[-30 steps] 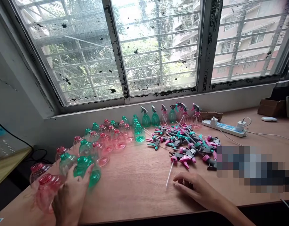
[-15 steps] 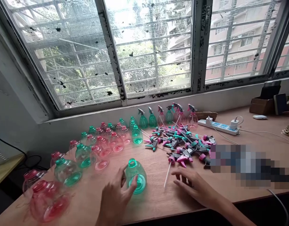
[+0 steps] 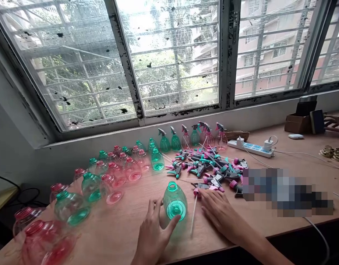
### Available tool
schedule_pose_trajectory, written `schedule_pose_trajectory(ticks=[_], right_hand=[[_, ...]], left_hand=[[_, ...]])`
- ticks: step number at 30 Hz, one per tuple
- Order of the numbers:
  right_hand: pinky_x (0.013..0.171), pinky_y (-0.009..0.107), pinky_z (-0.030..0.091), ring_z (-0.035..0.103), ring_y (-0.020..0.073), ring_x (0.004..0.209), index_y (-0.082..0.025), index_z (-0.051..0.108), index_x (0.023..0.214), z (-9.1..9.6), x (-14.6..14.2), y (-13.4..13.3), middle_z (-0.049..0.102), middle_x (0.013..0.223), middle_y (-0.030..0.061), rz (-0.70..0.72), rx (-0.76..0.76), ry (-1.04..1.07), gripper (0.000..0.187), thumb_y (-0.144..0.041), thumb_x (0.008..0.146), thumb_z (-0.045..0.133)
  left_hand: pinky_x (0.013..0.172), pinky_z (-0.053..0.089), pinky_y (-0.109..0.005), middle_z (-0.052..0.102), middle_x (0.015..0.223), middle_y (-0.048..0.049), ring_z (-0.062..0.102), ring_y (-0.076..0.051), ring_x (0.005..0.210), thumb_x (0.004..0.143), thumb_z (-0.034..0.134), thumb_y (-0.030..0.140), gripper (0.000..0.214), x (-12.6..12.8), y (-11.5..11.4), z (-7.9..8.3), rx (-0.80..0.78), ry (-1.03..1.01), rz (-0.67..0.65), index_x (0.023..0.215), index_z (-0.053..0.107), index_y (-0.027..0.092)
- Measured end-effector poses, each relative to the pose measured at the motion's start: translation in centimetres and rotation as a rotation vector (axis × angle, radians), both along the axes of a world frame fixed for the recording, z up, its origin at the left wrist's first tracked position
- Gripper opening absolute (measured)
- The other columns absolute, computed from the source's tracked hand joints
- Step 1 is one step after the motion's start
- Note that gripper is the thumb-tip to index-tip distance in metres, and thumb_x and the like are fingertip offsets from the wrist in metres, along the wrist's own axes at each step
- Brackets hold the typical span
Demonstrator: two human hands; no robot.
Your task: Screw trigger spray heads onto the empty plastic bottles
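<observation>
My left hand is wrapped round the base of a green clear plastic bottle that stands upright and uncapped on the wooden table. My right hand lies just to its right, fingers stretched toward a pink spray trigger head with a long white dip tube; the fingertips touch or nearly touch it. Behind them lies a pile of pink and green spray heads.
Several empty pink and green bottles stand along the left. Finished spray bottles line the wall under the window. A white power strip, a cardboard box and another person's hand are at the right.
My left hand carried the green bottle from the left cluster to the table's middle, beside my right hand. My right hand crept forward toward the pink spray head. The view shifted right.
</observation>
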State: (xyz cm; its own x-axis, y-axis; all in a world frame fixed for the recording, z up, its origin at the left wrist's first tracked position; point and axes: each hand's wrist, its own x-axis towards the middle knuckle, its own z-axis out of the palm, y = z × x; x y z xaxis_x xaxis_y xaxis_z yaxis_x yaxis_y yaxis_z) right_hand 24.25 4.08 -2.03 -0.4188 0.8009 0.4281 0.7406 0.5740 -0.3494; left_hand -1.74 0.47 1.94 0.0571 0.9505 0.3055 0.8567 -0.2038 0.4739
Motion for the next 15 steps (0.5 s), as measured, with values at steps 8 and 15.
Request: schedule_pose_trajectory(ticks=[8,15], right_hand=[[0.118,0.066,0.034,0.032,0.0389,0.152,-0.033,0.04,0.154,-0.4,0.1,0.0,0.039,0.165,0.0131,0.001,-0.077,-0.013,0.055,-0.047,0.102,0.049],[0.118,0.062,0.037,0.055,0.0344,0.135,-0.031,0.058,0.139,1.0,0.1,-0.4,0.067,0.138,0.0108,0.041,-0.089,0.095,0.043,-0.043,0.098,0.06]], left_hand=[[0.074,0.055,-0.033,0.077,0.091,-0.003,0.078,-0.029,0.086,0.092,0.065,0.05,0.058,-0.2,0.0,0.2,-0.093,0.051,-0.015,0.141,0.047,0.025],[0.062,0.055,-0.029,0.078,0.079,0.0009,0.079,-0.027,0.072,0.091,0.065,0.048,0.062,-0.8,-0.1,-0.3,-0.025,-0.004,-0.04,0.146,0.044,0.029]])
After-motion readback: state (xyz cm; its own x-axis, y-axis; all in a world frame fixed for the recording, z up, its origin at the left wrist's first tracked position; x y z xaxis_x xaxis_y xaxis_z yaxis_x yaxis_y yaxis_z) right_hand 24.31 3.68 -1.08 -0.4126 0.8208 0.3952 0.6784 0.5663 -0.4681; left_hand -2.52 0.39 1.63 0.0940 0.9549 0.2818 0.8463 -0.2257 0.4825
